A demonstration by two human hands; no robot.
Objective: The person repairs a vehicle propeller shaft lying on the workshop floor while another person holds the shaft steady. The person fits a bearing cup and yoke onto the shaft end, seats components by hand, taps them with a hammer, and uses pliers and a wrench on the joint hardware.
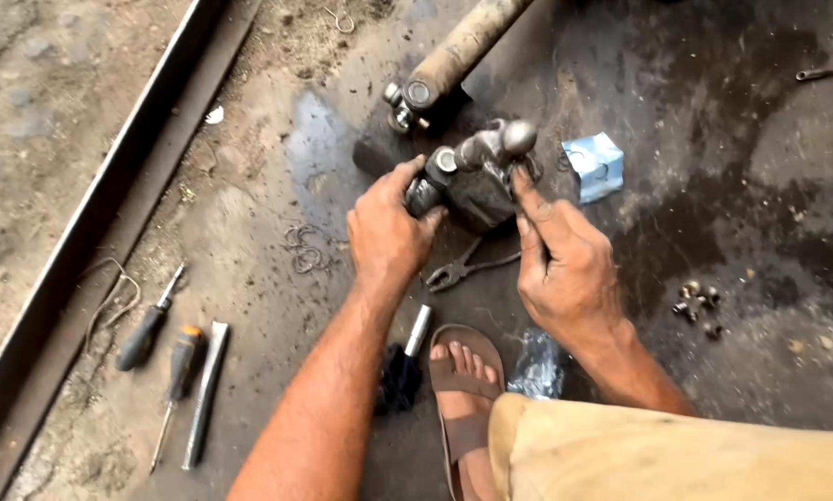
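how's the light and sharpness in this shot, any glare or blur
Head view: soft, even daylight with no hard shadows; a pale sheen on the wet floor patch; left hand and right hand on the metal joint look slightly soft, and so do the frame edges.

The long tube (463,42) runs off the far edge. The left hand (386,232) hides part of the metal joint (472,176). The small bolts (698,304) on the right are too tiny to tell apart.

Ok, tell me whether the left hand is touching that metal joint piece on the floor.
Touching. The head view shows the left hand wrapped around the near end of the metal joint piece, thumb and fingers pressed on it with no gap; the right hand touches its other side.
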